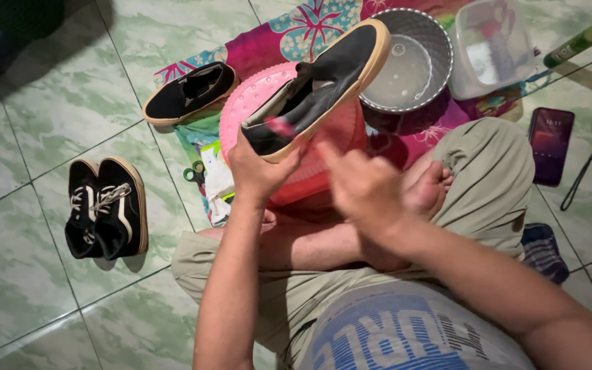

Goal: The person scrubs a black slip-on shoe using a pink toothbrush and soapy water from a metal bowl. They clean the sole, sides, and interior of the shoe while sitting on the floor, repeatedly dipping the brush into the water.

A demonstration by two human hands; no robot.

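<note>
Here the person sits cross-legged on a green marbled tile floor (29, 274), both forearms reaching forward from the bottom of the view. The left hand (258, 171) is raised with the wrist bent back, fingers and thumb closed around the heel end of a black slip-on shoe (323, 85) with a tan rubber sole; the shoe is held tilted, its toe pointing up and away toward the far right, its opening facing the person. The right hand (361, 185) hangs just beside the heel, blurred, its fingers partly curled and one finger stretched toward the shoe; whether it pinches anything cannot be told. A small pink thing sits at the heel opening, too blurred to name.

Under the held shoe lies a pink plastic basin (251, 96), turned bottom up, resting on a flowered cloth (310, 27) in magenta and blue. Beyond it stands a round metal bowl (440, 48) with water in it, and next to that a clear plastic tub (491, 44). The matching slip-on shoe (190, 92) lies on the cloth's left edge. A pair of black lace-up sneakers (107, 209) sits well apart on the tiles at left. Green-handled scissors (193, 173) lie by the basin. A phone (551, 144) rests on the floor to the right, near the person's bent knee.
</note>
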